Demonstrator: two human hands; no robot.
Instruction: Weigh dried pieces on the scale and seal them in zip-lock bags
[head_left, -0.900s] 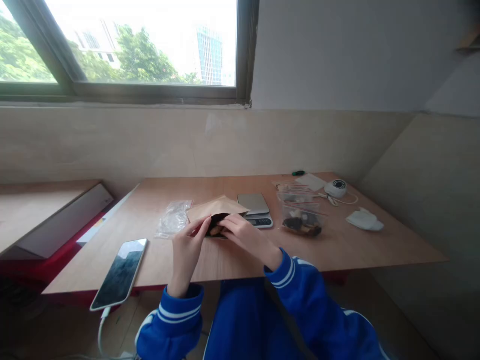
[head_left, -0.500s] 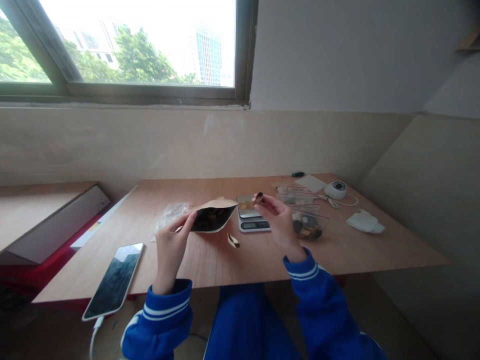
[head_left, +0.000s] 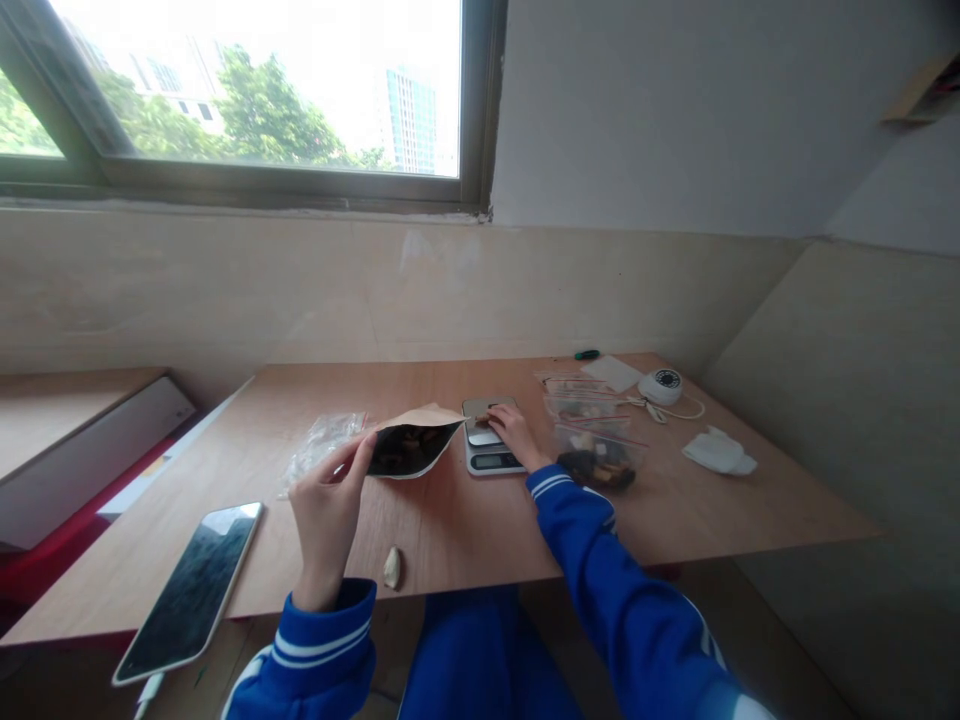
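Note:
My left hand [head_left: 330,510] pinches the left edge of a paper bag [head_left: 416,445], whose mouth gapes toward me; dark and brown pieces show inside. Over the plate of a white kitchen scale [head_left: 495,462], my right hand [head_left: 512,430] has its fingertips on a small brown piece [head_left: 482,420]. A pale, curved piece [head_left: 392,567] lies by itself near the table's front edge. Right of the scale are zip bags [head_left: 600,460] with dark and brown pieces inside.
A phone [head_left: 191,590] with a cable lies at the front left. Clear plastic bags [head_left: 322,450] sit behind my left hand. Toward the right are a white round device [head_left: 660,386] with a cord, a white tissue [head_left: 720,452] and a green-handled tool [head_left: 587,355].
My right hand has moved from beside the bag's mouth down onto the scale plate. The pale piece, earlier in mid-view below the bag, is now on the table near the front edge.

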